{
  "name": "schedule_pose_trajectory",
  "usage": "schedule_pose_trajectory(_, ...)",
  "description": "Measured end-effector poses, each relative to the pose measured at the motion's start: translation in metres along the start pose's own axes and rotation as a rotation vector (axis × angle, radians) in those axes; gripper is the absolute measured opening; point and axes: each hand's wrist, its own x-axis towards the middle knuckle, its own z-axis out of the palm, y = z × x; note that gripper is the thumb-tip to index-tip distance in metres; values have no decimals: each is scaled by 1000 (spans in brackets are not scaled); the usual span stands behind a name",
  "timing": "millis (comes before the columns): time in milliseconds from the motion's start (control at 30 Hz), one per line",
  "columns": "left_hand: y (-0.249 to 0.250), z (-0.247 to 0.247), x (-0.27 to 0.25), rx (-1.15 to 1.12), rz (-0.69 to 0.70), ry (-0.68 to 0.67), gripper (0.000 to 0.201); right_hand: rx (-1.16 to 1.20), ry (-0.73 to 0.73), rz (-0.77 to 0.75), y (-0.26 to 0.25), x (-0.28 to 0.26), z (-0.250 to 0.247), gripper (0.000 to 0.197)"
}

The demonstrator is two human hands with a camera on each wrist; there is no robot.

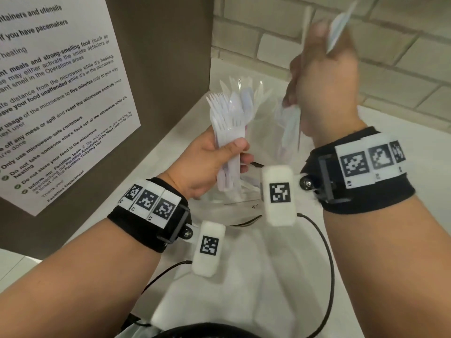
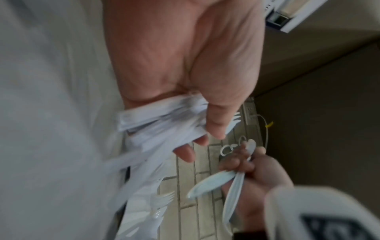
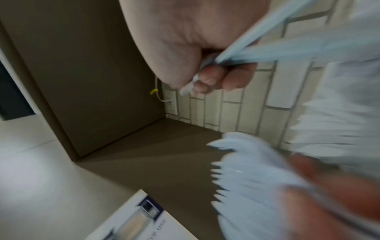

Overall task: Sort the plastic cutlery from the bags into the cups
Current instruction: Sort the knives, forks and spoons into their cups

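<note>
Gripping forks [image 1: 227,123] upright, tines up.

Black wrist straps [image 1: 151,225], white blocks [image 1: 279,194] with black square-code markings, thin black cables [image 1: 327,245]; forearms bare.

1. Left hand [image 1: 214,162], centre of the head view: palm turned up, thumb and fingers [image 2: 216,123] curled round a bundle of forks [image 1: 227,123].
2. Right hand [image 1: 324,93], upper right, raised higher: fist closed on a few spoons [image 1: 338,28], motion-blurred.
3. Both forearms enter from the bottom edge.
</note>
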Motion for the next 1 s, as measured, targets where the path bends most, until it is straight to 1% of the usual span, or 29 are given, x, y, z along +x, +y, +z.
schedule_pose_trajectory(67, 3, -4, 0, -151, -44, -107, 39, -161, -149, 112, 11, -7, 0, 33)
schedule_pose_trajectory(133, 7, -7, 1, -248, -72, -232, 45, -223, -339, 191, 20, -15, 0, 47)
schedule_pose_trajectory(200, 9, -8, 2, -327, -130, -315, 44, -158, -517, 238, 25, -22, 0, 55)
schedule_pose_trajectory(233, 9, -8, 3, -360, -168, -338, 43, -121, -563, 247, 26, -24, 1, 54)
schedule_pose_trajectory(267, 9, -7, 3, -389, -203, -357, 41, -100, -578, 252, 26, -25, 2, 51)
schedule_pose_trajectory(333, 10, -4, 2, -423, -242, -366, 41, -109, -565, 247, 26, -25, 7, 36)
schedule_pose_trajectory(367, 10, -3, 2, -417, -240, -356, 41, -120, -554, 237, 25, -25, 10, 29)
schedule_pose_trajectory(467, 11, 1, 1, -275, -202, -255, 46, -145, -510, 209, 26, -24, 14, 20)
schedule_pose_trajectory(500, 11, 1, 1, -226, -194, -208, 40, -158, -500, 194, 26, -24, 15, 18)
schedule_pose_trajectory(533, 11, 1, 1, -194, -189, -164, 29, -172, -502, 174, 26, -23, 15, 18)
schedule_pose_trajectory(567, 12, 0, 1, -180, -189, -130, 18, -184, -516, 152, 25, -23, 15, 18)
schedule_pose_trajectory(600, 13, 0, 0, -185, -193, -112, 14, -198, -540, 131, 25, -23, 15, 19)
schedule_pose_trajectory(633, 13, -2, 0, -198, -200, -106, 14, -214, -570, 122, 24, -23, 15, 23)
schedule_pose_trajectory(700, 13, -3, -1, -224, -202, -90, 14, -243, -595, 154, 23, -19, 12, 44)
schedule_pose_trajectory(733, 13, -4, -2, -236, -194, -76, 12, -257, -569, 176, 24, -13, 10, 51)
schedule_pose_trajectory(767, 13, -5, -2, -246, -180, -58, 10, -259, -512, 193, 24, -5, 8, 50)
schedule_pose_trajectory(800, 12, -7, -1, -249, -164, -29, 8, -235, -432, 209, 24, 5, 5, 42)
schedule_pose_trajectory(833, 13, -9, -1, -249, -149, 5, 8, -175, -340, 226, 24, 15, 3, 29)
schedule_pose_trajectory(867, 13, -12, 1, -251, -135, 38, 9, -85, -259, 243, 23, 26, 1, 15)
schedule_pose_trajectory(900, 14, -14, 2, -256, -124, 63, 9, 12, -197, 249, 22, 35, 1, 7)
schedule_pose_trajectory(933, 15, -16, 3, -268, -116, 73, 8, 90, -146, 241, 22, 44, 2, 10)
schedule_pose_trajectory(1000, 17, -20, 6, -319, -117, 62, 5, 196, -97, 170, 26, 57, 9, 17)
